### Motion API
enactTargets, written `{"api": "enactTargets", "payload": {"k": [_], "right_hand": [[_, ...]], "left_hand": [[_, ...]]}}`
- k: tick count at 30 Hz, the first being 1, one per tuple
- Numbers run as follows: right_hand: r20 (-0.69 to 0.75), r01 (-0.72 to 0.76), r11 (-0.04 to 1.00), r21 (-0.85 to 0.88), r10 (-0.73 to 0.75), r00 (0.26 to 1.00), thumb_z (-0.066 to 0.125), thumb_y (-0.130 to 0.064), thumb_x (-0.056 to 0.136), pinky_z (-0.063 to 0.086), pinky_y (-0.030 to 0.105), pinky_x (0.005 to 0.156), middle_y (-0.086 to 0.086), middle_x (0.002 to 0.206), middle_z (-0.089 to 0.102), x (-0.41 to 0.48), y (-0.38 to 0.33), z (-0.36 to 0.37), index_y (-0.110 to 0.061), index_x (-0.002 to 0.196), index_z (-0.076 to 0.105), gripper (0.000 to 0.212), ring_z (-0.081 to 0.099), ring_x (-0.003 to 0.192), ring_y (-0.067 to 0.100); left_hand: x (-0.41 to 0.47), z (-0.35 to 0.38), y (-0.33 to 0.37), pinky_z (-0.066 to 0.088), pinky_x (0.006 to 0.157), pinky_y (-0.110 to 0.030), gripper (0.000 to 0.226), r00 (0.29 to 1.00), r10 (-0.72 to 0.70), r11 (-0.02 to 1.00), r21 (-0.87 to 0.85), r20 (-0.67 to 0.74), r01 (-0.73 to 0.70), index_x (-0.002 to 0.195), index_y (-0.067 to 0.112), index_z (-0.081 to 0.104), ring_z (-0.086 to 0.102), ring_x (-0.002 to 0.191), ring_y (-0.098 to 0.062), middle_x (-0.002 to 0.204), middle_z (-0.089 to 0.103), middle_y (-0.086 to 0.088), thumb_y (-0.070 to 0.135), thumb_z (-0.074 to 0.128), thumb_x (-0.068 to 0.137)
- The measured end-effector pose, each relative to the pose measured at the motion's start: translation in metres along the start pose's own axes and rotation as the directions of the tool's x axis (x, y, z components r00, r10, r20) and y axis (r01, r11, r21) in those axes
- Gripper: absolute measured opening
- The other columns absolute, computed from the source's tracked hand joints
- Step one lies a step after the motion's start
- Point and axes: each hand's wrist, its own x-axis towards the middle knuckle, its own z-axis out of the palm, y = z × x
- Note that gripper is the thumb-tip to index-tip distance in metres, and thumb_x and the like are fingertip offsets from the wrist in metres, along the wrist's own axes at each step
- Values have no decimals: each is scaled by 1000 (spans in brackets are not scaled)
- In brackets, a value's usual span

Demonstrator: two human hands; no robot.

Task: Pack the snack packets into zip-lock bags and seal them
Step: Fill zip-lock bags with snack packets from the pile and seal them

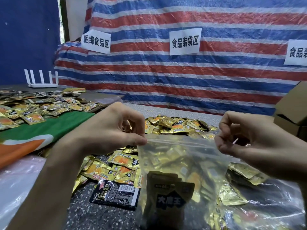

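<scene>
Left hand (113, 130), right hand (245, 138) — bag (182, 160) between

The zip-lock bag (181, 163) hung in the middle above the surface (93, 213), the left hand (113, 128) pinching its top left corner and the right hand (249, 138) its top right, with snack packets (169, 196) in its bottom. Behind and beneath it loose packets (174, 125) lay heaped on the surface, a single packet (114, 194) just to its left. Far left a second pile (38, 105) lay on a cloth (54, 125) with a router (42, 80) behind; a cardboard box (292, 110) stood right, a tarp (182, 77) behind all.
</scene>
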Motion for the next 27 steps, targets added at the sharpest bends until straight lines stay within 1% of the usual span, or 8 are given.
{"api": "enactTargets", "payload": {"k": [2,4,7,10,13,20,25,27], "right_hand": [[-26,19,1000,-22,-19,999,74,-4,81,51,18,63,-6,85,70,2,-3,2,-38,78,57,39,63,71,5],[-1,19,996,-86,-20,1000,74,-39,80,52,17,77,-19,96,66,3,-13,8,-42,96,58,23,62,92,-3],[-1,85,975,-207,-88,996,51,-74,73,43,14,92,-34,117,54,5,-34,28,-46,120,52,55,48,113,-15],[-63,152,960,-235,-171,983,51,-61,87,45,28,99,-27,120,57,8,-54,51,-39,121,58,41,50,115,-7],[-99,144,956,-257,-174,980,56,-46,93,49,38,90,-19,106,65,11,-57,61,-33,107,66,21,58,104,3],[-110,131,957,-261,-164,980,62,-41,90,52,38,79,-17,92,66,12,-58,61,-31,93,66,11,59,92,6],[-116,128,949,-289,-168,979,60,-38,87,50,39,75,-12,82,60,14,-60,69,-27,91,60,12,55,84,10],[-105,136,949,-286,-172,980,57,-41,85,49,38,73,-15,81,58,14,-59,69,-28,92,59,14,53,81,6]], "left_hand": [[3,5,0,48,62,-22,13,1000,-9,1000,4,3,9,69,22,71,62,67,-11,71,69,7,21,82,74],[7,11,1,50,63,-23,14,1000,-3,1000,12,13,2,70,24,70,62,69,-9,74,69,10,19,82,76],[9,16,5,53,67,-33,14,999,33,999,-11,34,-33,73,26,70,63,71,-11,76,69,8,19,81,78],[6,15,7,53,68,-44,11,995,80,997,-28,55,-79,77,23,71,64,72,-16,75,69,5,18,81,80],[5,15,8,52,68,-47,9,994,98,995,-15,45,-98,79,21,72,64,71,-16,74,68,6,20,80,81],[6,16,8,49,68,-38,10,993,102,995,8,54,-103,79,25,71,61,73,-13,74,66,8,22,78,84],[3,16,7,47,61,-26,10,973,8,1000,-21,232,-3,88,23,72,56,67,-2,76,67,6,23,65,94],[3,17,7,45,59,-32,13,971,20,999,-47,238,-9,87,21,74,56,65,-10,74,66,0,22,63,93]]}}
